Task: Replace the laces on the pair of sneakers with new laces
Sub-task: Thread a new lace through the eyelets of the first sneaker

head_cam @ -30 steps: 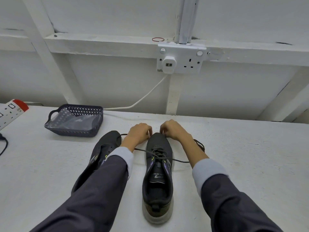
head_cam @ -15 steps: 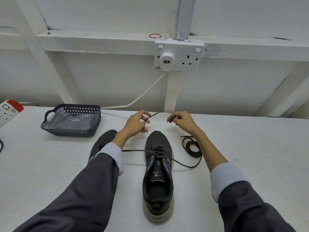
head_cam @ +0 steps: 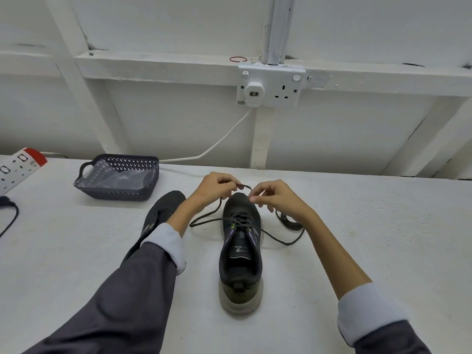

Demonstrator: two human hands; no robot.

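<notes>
Fingers (head_cam: 230,186) pinch lace (head_cam: 288,244); sneaker (head_cam: 241,277) tongue lettering (head_cam: 241,249) is unreadable.

Soft, even light is falling, seemingly from overhead, casting a faint shadow beside the sneaker (head_cam: 241,251) on the counter (head_cam: 357,226); the wall beams (head_cam: 153,67) are bowing toward the edges.

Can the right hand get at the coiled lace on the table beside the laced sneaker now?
Probably yes. The coiled lace lies close by the wrist of the right hand, with nothing between them. But the hand pinches the threaded lace, so it must release that first.
</notes>
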